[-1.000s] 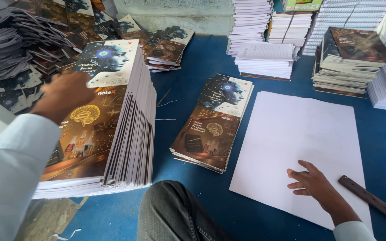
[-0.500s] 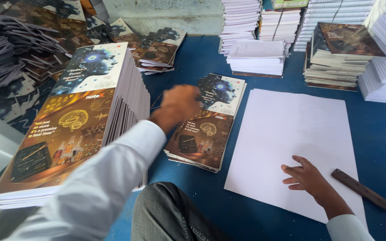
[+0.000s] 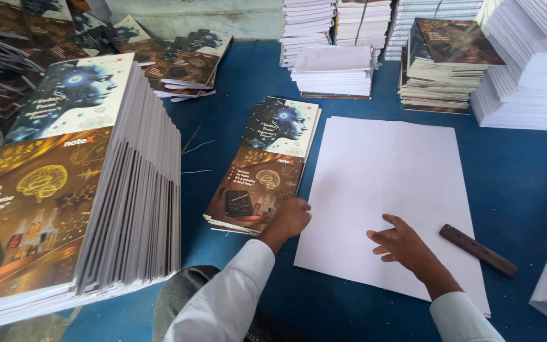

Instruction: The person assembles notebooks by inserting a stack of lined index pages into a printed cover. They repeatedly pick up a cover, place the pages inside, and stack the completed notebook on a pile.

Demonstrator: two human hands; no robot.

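Note:
My left hand (image 3: 289, 218) rests with curled fingers on the near right corner of a small stack of unfolded printed covers (image 3: 264, 161) lying on the blue table. It touches the top cover; whether it grips it I cannot tell. My right hand (image 3: 403, 244) lies flat, fingers spread, on the lower part of a large white sheet of paper (image 3: 390, 183) beside that stack. Both arms wear white sleeves.
A tall slanting pile of the same covers (image 3: 77, 209) stands at the left. A dark wooden stick (image 3: 478, 249) lies right of the white sheet. Stacks of white paper blocks (image 3: 333, 69) and covered booklets (image 3: 447, 63) line the far edge. Blue tabletop (image 3: 527, 171) shows between them.
My left hand has swung from the tall left pile across to the near corner of the small stack. My right hand stayed on the white sheet.

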